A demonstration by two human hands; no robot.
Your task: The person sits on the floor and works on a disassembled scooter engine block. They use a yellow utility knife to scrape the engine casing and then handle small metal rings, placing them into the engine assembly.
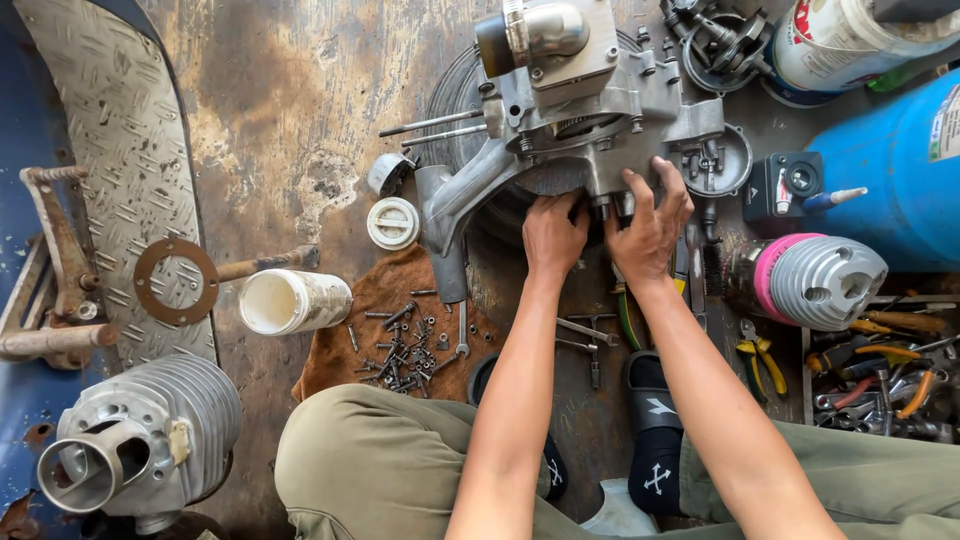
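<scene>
Head view, looking straight down: I'm crouching over the grey engine casing [585, 110] that is lying on the stained floor [290, 110], and both hands are working at its near edge. My left hand [553, 235] is curling its fingers under the casing's lower rim, closed against the metal. My right hand [650, 225] is sitting just beside it, fingers spreading over the same edge and pressing on it; whether they are gripping anything smaller underneath, I cannot tell. Left of my arms, a brown rag [395, 330] is carrying a heap of screws and bolts [405, 350], with a white plastic jar [293, 301] lying on its side next to it. A finned cylinder [145, 435] is resting at bottom left, another finned cylinder with a pink band [810, 280] at right, near loose pliers [762, 358].
</scene>
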